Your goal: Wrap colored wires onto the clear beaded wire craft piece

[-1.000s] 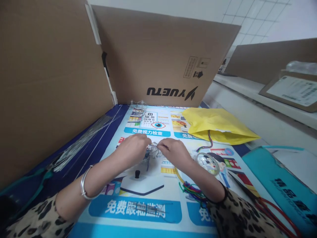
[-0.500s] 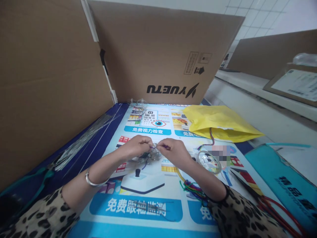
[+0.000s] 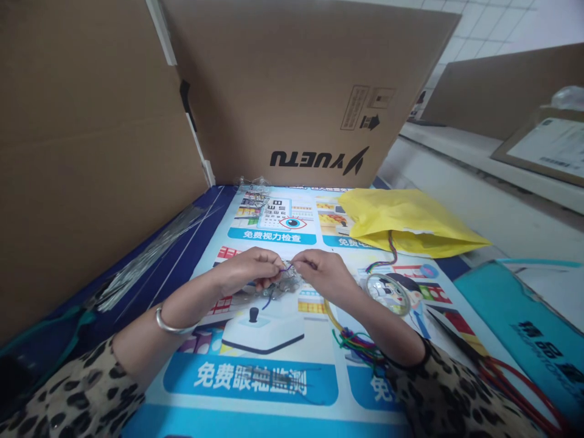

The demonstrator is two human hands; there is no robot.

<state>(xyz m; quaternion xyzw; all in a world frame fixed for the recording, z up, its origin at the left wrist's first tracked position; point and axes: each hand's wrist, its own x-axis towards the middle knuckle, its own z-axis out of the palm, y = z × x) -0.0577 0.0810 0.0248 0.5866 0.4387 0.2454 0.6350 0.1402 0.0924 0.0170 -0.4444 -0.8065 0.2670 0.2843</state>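
My left hand [image 3: 255,266] is closed in a pinch on a thin purple-blue cord [image 3: 286,268]. My right hand [image 3: 326,272] pinches the same cord from the other side, and a short length spans the small gap between my fingertips. Just below and behind the fingers is a tangled silvery wire piece with clear bits [image 3: 288,283], partly hidden by my left hand. A loose purple-blue cord end [image 3: 268,302] hangs below it onto the printed sheet. Whether the cord is knotted to the wire piece is too small to tell.
Right of my hands lie a clear round ring-shaped item [image 3: 387,294], coloured cords [image 3: 358,347], black-bladed scissors [image 3: 456,334] and a yellow bag [image 3: 410,222]. Straight wires [image 3: 150,261] and teal-handled pliers [image 3: 68,328] lie left. Another wire piece [image 3: 255,191] sits near the cardboard wall [image 3: 301,91].
The gap between my fingertips has widened slightly, showing more of the purple-blue cord. The purple-blue bit that showed at my right fingers is now out of sight. The view has shifted a little.
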